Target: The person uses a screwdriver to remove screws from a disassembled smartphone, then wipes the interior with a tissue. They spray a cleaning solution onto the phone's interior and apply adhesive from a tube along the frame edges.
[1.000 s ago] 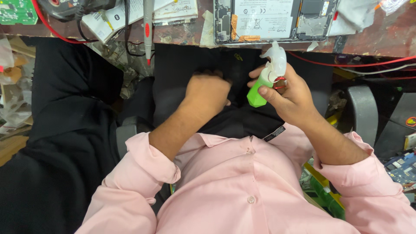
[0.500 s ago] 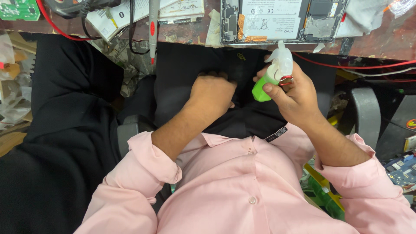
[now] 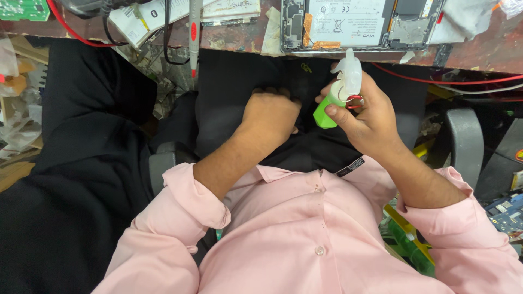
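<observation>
Pinching a small green bottle with a clear spray head, the right hand holds it upper right of centre in the frame, above the lap and just below the edge of the surface. Thumb and fingers wrap the body and neck, with the nozzle pointing up toward the opened phone that lies back-off at the top of the frame. The left hand sits at centre, fingers curled down into the black cloth on the lap; whether it grips anything under there I cannot tell. The bottle looks light, thin plastic, stiff enough to squeeze a little, and likely slick if wet, so a hold around the green body with a finger free for the trigger seems safest; the clear head looks like the weaker part to grab. A red wire runs along the surface edge just beside the bottle, apart from it.
</observation>
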Demonstrator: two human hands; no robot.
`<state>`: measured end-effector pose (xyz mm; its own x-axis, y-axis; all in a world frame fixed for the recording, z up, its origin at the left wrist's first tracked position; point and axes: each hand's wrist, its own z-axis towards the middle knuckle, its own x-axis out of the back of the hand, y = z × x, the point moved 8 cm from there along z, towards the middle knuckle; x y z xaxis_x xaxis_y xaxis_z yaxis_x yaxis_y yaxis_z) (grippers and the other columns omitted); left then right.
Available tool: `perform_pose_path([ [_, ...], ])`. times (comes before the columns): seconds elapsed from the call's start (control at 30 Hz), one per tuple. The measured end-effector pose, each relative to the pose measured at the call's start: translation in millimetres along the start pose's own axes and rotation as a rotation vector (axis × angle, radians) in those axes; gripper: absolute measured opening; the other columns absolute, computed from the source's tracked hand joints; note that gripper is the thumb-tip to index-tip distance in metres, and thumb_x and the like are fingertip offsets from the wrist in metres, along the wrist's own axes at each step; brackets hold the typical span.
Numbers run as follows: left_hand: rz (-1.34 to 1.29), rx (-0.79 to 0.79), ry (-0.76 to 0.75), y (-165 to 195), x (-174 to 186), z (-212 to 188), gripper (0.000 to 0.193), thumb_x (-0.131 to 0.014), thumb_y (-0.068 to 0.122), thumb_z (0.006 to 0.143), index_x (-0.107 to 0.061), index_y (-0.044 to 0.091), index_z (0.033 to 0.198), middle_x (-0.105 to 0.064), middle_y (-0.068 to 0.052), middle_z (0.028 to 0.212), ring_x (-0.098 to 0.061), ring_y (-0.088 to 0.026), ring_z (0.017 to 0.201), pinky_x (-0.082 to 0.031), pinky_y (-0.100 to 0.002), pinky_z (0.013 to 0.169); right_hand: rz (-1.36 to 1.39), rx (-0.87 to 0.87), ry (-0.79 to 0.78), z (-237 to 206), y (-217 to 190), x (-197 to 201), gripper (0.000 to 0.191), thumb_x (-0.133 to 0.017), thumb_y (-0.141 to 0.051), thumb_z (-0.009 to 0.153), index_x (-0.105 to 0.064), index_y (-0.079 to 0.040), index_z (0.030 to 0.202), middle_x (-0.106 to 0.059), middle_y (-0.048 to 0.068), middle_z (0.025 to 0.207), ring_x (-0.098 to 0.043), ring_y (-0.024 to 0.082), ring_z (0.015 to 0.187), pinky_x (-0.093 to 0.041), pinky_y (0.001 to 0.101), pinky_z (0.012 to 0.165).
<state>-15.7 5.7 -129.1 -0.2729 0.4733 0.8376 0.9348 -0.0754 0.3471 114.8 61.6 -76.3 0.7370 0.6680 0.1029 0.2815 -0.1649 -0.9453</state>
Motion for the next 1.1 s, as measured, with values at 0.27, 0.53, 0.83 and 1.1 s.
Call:
perform_pose_path([
  [0.27, -0.030, -0.004, -0.003, 1, -3, 1, 0.037, -0.087, 0.040, 0.065, -0.077, 0.016, 0.092, -0.071, -0.007, 0.094, -0.069, -0.027, 0.091, -0.052, -0.042, 0.076, 0.023, 0.022, -0.022, 3, -5, -5, 0.045, -0.069, -0.010, 0.104, -0.049, 0.001, 0.143, -0.067, 0.008, 0.116, -0.070, 0.019, 0.111, -0.057, 0.0335, 0.100],
  [0.53, -0.054, -0.003, -0.016, 2, -2, 3, 0.034, -0.086, 0.038, 0.067, -0.077, 0.016, 0.092, -0.072, -0.008, 0.096, -0.070, -0.028, 0.092, -0.052, -0.043, 0.077, 0.055, 0.005, 0.032, 0, 2, -6, 0.045, -0.067, -0.009, 0.106, -0.046, 0.002, 0.145, -0.066, 0.008, 0.119, -0.070, 0.020, 0.114, -0.058, 0.0344, 0.102],
  [0.83, -0.058, 0.000, -0.070, 5, -11, 6, 0.034, -0.086, 0.040, 0.069, -0.078, 0.015, 0.090, -0.073, -0.007, 0.095, -0.070, -0.028, 0.092, -0.051, -0.042, 0.076, 0.108, 0.019, 0.055, -3, 10, -8, 0.049, -0.068, -0.006, 0.106, -0.044, 0.001, 0.148, -0.065, 0.008, 0.118, -0.069, 0.020, 0.113, -0.057, 0.0359, 0.104],
  [1.1, -0.058, 0.025, -0.063, 3, -28, 12, 0.028, -0.086, 0.040, 0.068, -0.079, 0.017, 0.083, -0.074, -0.004, 0.090, -0.071, -0.024, 0.090, -0.051, -0.041, 0.075, 0.195, 0.030, 0.111, -6, 24, -23, 0.052, -0.066, -0.007, 0.106, -0.041, 0.000, 0.151, -0.065, 0.008, 0.119, -0.068, 0.020, 0.112, -0.057, 0.0366, 0.103],
])
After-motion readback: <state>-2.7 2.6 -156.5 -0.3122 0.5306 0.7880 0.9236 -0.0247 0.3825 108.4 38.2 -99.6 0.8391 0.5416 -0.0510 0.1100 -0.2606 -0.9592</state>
